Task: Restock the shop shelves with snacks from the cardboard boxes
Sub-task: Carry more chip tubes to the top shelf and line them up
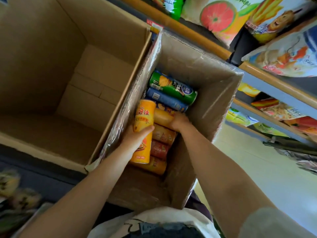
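Closest to you is your own white shirt at 6 o'clock, with both bare forearms reaching down into the taped cardboard box in the middle. Your left hand is wrapped around a yellow can, tilted up off the pile with its lid toward 12. Your right hand is deeper in, fingers curled over another yellow can lying flat, just beside the first; can't tell if it's fully gripped yet. The rest of the cans are stacked on their sides, green can at 12 and red can near 6.

Honestly, get the right one properly pinched before lifting, and bring both straight up so they don't snag the plastic-lined walls. The shelves with chip bags are at 2 o'clock. The big box at 9 o'clock looks nearly empty.
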